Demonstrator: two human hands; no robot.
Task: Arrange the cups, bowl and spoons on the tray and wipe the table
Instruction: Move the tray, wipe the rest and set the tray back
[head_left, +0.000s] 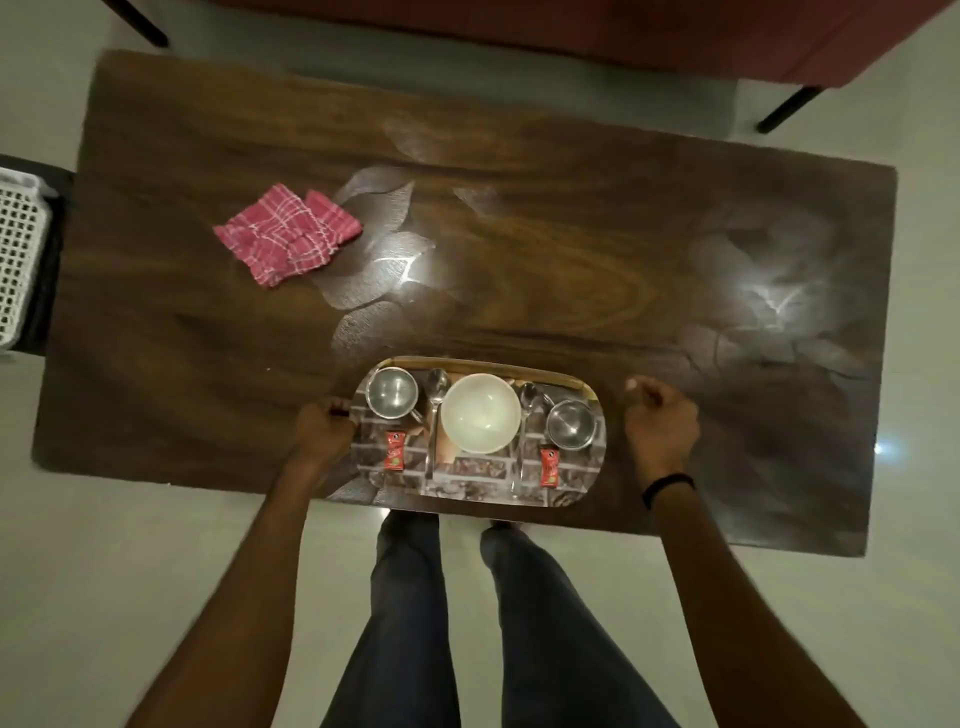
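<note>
An oval patterned tray (470, 488) lies at the near edge of the dark wooden table (571, 249). On it stand a steel cup (392, 392) at the left, a white bowl (480, 413) in the middle and a second steel cup (570, 424) at the right. One spoon (435, 410) lies left of the bowl, another spoon (525, 415) right of it. Two red sachets (395, 451) (548, 467) lie at the front. My left hand (324, 428) grips the tray's left end. My right hand (660, 423) hovers just right of the tray, fingers curled, holding nothing.
A folded pink checked cloth (288, 234) lies on the table's far left part, with damp wipe streaks beside it. A white plastic basket (18, 254) stands off the table's left end. A red sofa (623, 31) stands beyond the far edge. My legs stand against the near edge.
</note>
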